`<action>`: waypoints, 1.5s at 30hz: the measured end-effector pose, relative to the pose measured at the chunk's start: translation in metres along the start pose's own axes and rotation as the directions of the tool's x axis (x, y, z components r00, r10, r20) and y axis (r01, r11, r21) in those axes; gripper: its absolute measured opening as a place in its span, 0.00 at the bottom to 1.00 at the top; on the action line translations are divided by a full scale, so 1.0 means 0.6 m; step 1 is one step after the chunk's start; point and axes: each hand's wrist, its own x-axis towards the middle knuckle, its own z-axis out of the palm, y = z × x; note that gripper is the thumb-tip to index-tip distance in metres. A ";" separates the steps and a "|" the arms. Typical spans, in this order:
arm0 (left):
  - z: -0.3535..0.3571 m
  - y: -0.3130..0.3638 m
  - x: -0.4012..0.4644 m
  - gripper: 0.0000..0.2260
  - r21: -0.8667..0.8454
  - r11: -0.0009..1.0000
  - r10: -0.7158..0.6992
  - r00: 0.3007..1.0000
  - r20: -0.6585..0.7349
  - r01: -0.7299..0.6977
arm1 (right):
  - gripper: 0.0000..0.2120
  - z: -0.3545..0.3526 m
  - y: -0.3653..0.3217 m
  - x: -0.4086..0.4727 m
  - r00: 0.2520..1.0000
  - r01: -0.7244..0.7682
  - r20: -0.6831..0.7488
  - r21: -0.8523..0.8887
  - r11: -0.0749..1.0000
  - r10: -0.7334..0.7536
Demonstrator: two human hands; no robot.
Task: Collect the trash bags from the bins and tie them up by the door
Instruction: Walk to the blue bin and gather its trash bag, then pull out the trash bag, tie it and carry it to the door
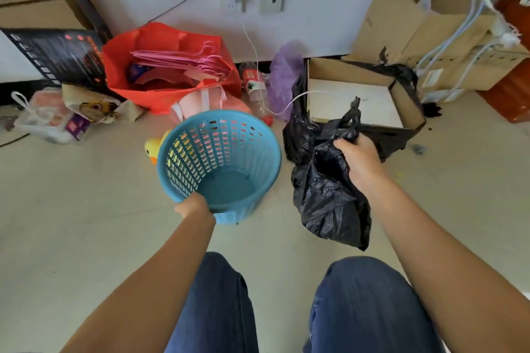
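A blue perforated plastic bin (226, 152) is tilted toward me above the floor, with nothing inside it. My left hand (193, 205) grips its near rim. To the right, my right hand (360, 159) is closed on the gathered top of a black trash bag (327, 198), which hangs crumpled below the hand and clear of the bin. The bag's twisted handles stick up past my fingers. Another black bag (301, 129) drapes around a low cardboard box (358, 100) just behind it.
Along the wall stand a red bag (160, 66) of pink hangers, a purple bag (282, 77), a plastic bottle (252, 83), a yellow duck toy (152, 149), white plastic bags (43, 117) and large cardboard boxes (415, 23). A white cable (289, 103) trails over the floor. My knees are at the bottom.
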 end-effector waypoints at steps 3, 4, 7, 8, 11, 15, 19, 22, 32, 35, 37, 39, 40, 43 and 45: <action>0.012 -0.015 -0.009 0.18 -0.053 0.998 -0.041 0.998 -0.047 0.038 | 0.08 -0.002 0.064 0.023 0.998 0.000 0.056 -0.173 0.985 0.010; 0.017 -0.022 -0.019 0.19 -0.080 0.995 -0.063 0.997 -0.044 0.059 | 0.04 -0.004 0.080 0.027 0.998 -0.004 0.058 -0.208 0.978 0.017; 0.038 -0.062 -0.057 0.20 -0.145 0.981 -0.128 0.991 0.036 0.132 | 0.05 -0.010 0.117 0.029 0.995 0.002 0.093 -0.278 0.961 0.024; 0.047 -0.079 -0.076 0.22 -0.149 0.976 -0.144 0.984 0.105 0.159 | 0.05 -0.013 0.126 0.024 0.992 0.015 0.126 -0.290 0.957 0.023; 0.078 -0.128 -0.132 0.23 -0.027 0.990 -0.119 0.929 0.350 0.137 | 0.06 -0.025 0.144 0.006 0.964 0.090 0.267 -0.313 0.945 -0.003; 0.139 -0.144 -0.190 0.18 0.210 0.936 0.052 0.700 0.712 -0.283 | 0.10 -0.044 0.160 0.006 0.936 0.269 0.328 -0.443 0.855 -0.124; 0.193 -0.129 -0.220 0.21 0.324 0.530 0.172 0.473 0.864 -0.784 | 0.14 -0.065 0.155 0.003 0.906 0.387 0.377 -0.553 0.738 -0.193; 0.222 -0.117 -0.220 0.16 0.349 0.067 0.286 0.353 0.891 -0.935 | 0.12 -0.084 0.152 0.000 0.888 0.460 0.296 -0.529 0.713 -0.353; 0.226 -0.051 -0.242 0.05 0.117 0.537 0.491 0.423 0.762 -0.835 | 0.12 -0.173 0.163 0.030 0.805 -0.397 -0.108 0.632 0.666 0.583; 0.231 -0.043 -0.238 0.05 0.163 0.557 0.420 0.446 0.790 -0.814 | 0.17 -0.183 0.163 0.015 0.792 -0.461 0.072 0.722 0.516 0.606; 0.231 -0.037 -0.235 0.07 0.181 0.560 0.397 0.453 0.798 -0.809 | 0.18 -0.186 0.151 0.012 0.807 -0.482 0.097 0.678 0.555 0.583; 0.228 -0.032 -0.233 0.08 0.161 0.554 0.415 0.439 0.797 -0.817 | 0.12 -0.191 0.143 0.024 0.845 -0.417 -0.068 0.540 0.731 0.531; 0.226 -0.029 -0.233 0.06 0.131 0.560 0.436 0.425 0.793 -0.818 | 0.08 -0.195 0.141 0.033 0.853 -0.361 -0.206 0.431 0.827 0.480; 0.219 -0.018 -0.235 0.05 0.027 0.592 0.503 0.395 0.769 -0.806 | 0.07 -0.201 0.121 0.050 0.899 -0.260 -0.301 0.219 0.940 0.319; 0.215 -0.009 -0.236 0.06 0.006 0.605 0.506 0.391 0.769 -0.796 | 0.15 -0.202 0.106 0.055 0.913 -0.282 -0.206 0.306 0.909 0.353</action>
